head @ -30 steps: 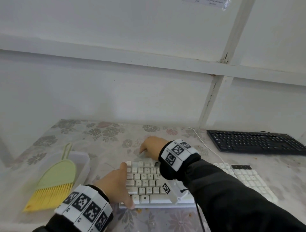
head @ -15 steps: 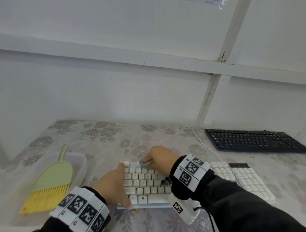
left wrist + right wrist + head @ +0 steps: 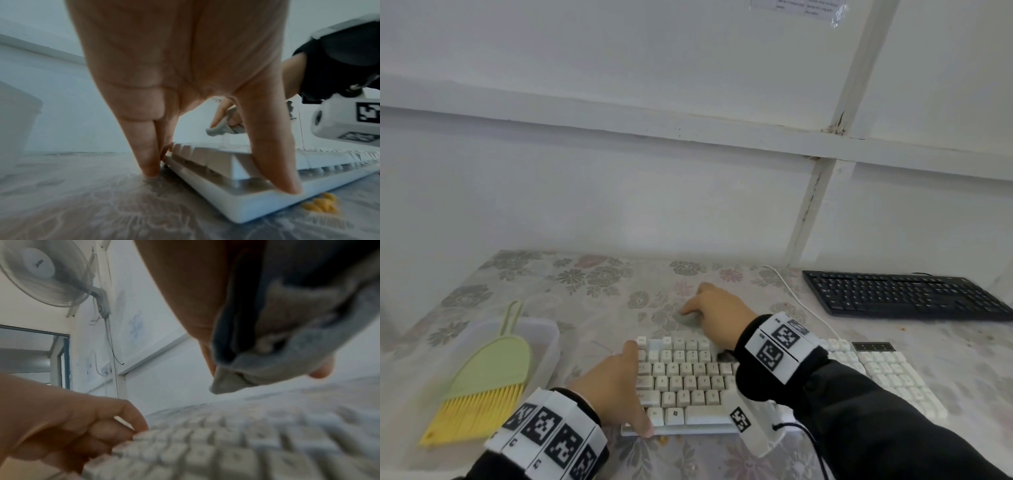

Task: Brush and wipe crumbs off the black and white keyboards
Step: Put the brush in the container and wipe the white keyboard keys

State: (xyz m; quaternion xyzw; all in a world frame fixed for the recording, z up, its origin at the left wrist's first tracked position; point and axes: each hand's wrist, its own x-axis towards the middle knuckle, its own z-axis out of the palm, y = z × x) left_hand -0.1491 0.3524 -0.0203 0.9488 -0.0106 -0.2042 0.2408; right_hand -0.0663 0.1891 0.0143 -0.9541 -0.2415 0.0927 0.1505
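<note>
The white keyboard lies in the middle of the flowered table. My left hand holds its left end, thumb on the front corner and fingers down along the left side. My right hand grips a bunched grey cloth just beyond the keyboard's far edge, above the table. The cloth hangs from the fingers over the keys. The black keyboard sits at the back right, untouched. A green brush with yellow bristles lies to the left.
The brush rests in a translucent plastic tray at the left. Yellow crumbs lie on the table by the white keyboard's front left corner. A white cable runs from that keyboard to the back wall. A wall stands close behind the table.
My right hand with the cloth came in over the top row of keys, then went back beyond the far edge. The left hand kept its hold on the keyboard's left end.
</note>
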